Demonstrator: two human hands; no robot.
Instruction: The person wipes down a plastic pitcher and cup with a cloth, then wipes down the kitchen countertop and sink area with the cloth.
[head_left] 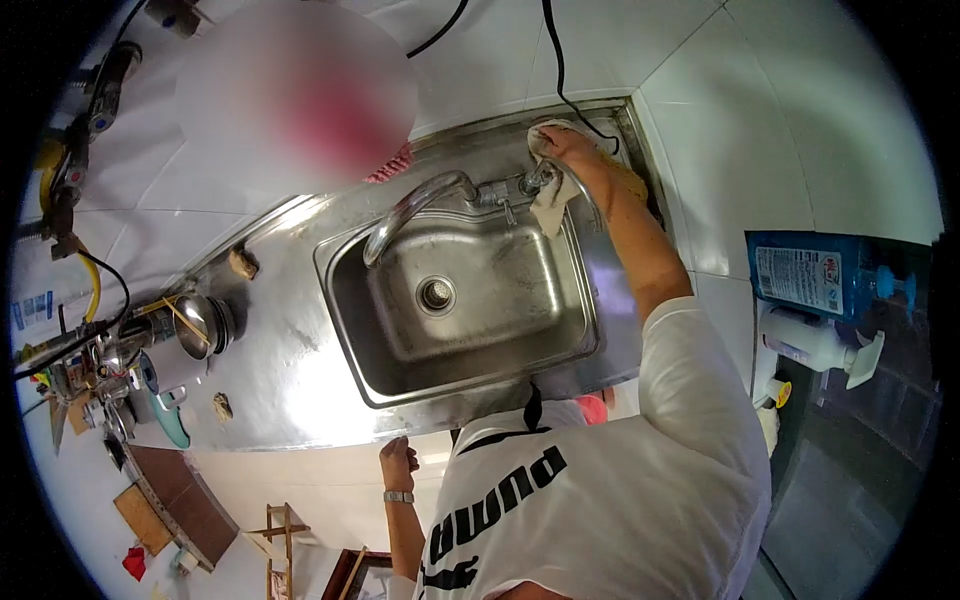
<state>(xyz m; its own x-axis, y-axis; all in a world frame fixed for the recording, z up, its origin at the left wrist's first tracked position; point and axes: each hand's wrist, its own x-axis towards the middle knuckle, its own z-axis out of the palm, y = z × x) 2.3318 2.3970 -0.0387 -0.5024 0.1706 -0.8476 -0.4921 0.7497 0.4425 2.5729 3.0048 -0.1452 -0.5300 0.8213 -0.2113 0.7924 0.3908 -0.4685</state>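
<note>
My right hand (572, 148) reaches to the back right corner of the steel counter, behind the sink. Its fingers are closed on a pale cloth (548, 212), which hangs down beside the tap base. The curved chrome faucet (415, 210) extends over the sink basin (470, 300), where a round drain (435, 295) shows. Low in front of the counter edge, my left hand (398, 462) hangs with its fingers curled in and a watch on the wrist. Nothing shows in it.
A yellowish textured cloth (630, 182) lies behind my right forearm. Metal bowls (205, 328) and utensils crowd the left end. Two small brown lumps, one at the back (242, 264), lie on the counter. Blue (805, 275) and white (810, 340) pump bottles stand at right.
</note>
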